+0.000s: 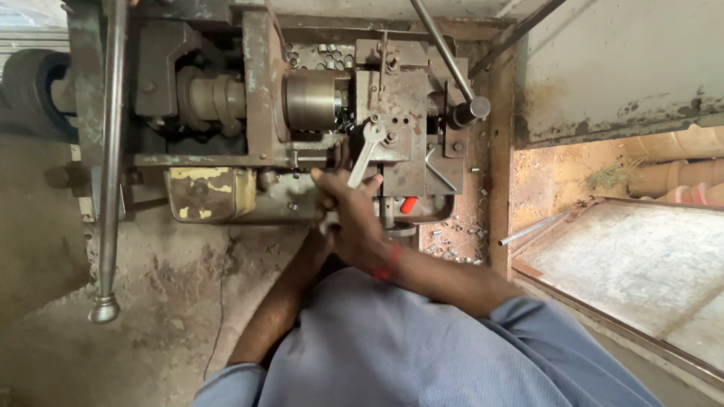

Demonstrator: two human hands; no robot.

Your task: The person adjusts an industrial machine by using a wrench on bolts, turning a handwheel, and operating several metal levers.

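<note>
Down over the old lathe-like machine (302, 113) we looked, and the right hand (354, 218) was wrapped tight around the lower end of a flat silvery spanner (365, 154). The spanner was pale bare steel, slanting up and slightly right, its open head sitting on a bolt on the rusty tool block (400, 113), just beside the dull round chuck (311, 99). The left hand (326, 218) was tucked under the right, mostly covered; whether it gripped the handle too could not be told. A red band (389, 262) circled the right wrist. On the machine's front, a worn yellow plate (202, 192), rectangular and chipped. A small red knob (408, 204) peeked out beside the hands. Small metal pieces (452, 245) littered the tray, too tiny to make out. A long bar with a ball end (110, 151) ran off the top edge.
</note>
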